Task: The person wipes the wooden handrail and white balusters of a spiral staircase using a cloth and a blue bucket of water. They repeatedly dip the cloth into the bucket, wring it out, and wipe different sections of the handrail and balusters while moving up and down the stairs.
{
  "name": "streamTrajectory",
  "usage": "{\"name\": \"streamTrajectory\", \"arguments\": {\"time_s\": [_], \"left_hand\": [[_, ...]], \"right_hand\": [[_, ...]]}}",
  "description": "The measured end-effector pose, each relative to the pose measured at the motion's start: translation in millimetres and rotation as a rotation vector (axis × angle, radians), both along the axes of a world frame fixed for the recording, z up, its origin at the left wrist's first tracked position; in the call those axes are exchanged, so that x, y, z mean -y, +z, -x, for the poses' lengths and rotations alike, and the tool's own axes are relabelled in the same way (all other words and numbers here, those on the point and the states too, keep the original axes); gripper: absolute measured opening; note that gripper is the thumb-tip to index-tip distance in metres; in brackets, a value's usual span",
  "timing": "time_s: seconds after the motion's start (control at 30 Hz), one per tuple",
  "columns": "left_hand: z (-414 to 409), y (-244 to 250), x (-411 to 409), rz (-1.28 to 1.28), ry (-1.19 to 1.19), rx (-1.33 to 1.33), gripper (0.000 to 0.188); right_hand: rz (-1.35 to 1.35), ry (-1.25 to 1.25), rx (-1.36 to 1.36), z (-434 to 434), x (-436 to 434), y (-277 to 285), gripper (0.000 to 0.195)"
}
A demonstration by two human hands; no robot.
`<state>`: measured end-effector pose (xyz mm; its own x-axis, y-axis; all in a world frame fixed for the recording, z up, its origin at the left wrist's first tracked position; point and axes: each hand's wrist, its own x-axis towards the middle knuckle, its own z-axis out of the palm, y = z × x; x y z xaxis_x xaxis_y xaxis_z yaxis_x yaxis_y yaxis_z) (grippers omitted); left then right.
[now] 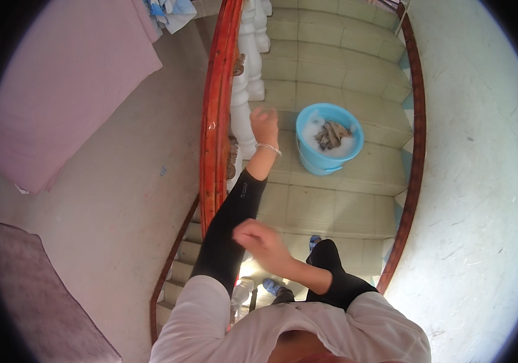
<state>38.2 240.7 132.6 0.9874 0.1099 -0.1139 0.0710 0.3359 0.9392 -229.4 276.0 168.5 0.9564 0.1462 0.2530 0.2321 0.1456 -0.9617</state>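
My left hand (pixel 264 122) is stretched forward beside the white balusters (pixel 242 109), left of a light-blue bucket (pixel 322 163); it is blurred, and its fingers look curled. My right hand (pixel 263 242) is lower, over the black sleeve (pixel 227 222) of my left arm, with its fingers bent inward; whether it pinches the sleeve or anything else does not show. The bucket stands on a tiled stair step, touched by neither hand. White suds (pixel 311 131) and a wet grey-brown cloth (pixel 331 134) are inside it.
A red wooden handrail (pixel 215 113) runs along the left of the tiled stairs (pixel 313 204). A pale wall (pixel 467 181) with brown trim (pixel 415 136) bounds the right. Pink fabric (pixel 72 81) hangs at left. My feet, in blue footwear (pixel 272 286), are on the steps below.
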Motion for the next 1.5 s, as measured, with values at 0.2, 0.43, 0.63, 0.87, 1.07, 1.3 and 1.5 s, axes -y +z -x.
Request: {"name": "streamTrajectory", "arguments": {"time_s": [0.2, 0.43, 0.63, 0.87, 1.07, 1.3, 1.5], "left_hand": [[32.6, 28.4, 19.3, 1.125, -0.145, -0.521, 0.039], [31.8, -60.3, 34.4, 1.161, -0.118, -0.629, 0.017], [24.1, -68.4, 52.5, 0.993, -0.11, -0.42, 0.013], [37.3, -68.6, 113.1, 0.56, -0.103, -0.102, 0.018], [17.6, -107.9, 141.8, 0.677, -0.068, -0.317, 0.015], [-1.6, -132.2, 165.6, 0.803, -0.06, -0.546, 0.01], [-11.2, -143.9, 167.2, 0.895, -0.021, -0.586, 0.015]], "right_hand": [[-0.692, -0.157, -0.412, -37.0, 70.6, -80.4, 0.014], [0.112, -0.756, 0.078, -79.6, 98.5, -92.7, 0.02], [0.136, -0.397, 0.053, -60.6, 126.4, -127.1, 0.02], [-1.006, -0.086, -0.541, -87.7, 151.6, -133.0, 0.049], [-0.83, -0.074, -0.605, -92.3, 155.2, -134.6, 0.054], [-0.806, -0.377, -0.472, -125.7, 198.4, -150.0, 0.048], [-0.608, -0.18, -0.656, -115.7, 188.8, -171.1, 0.046]]}}
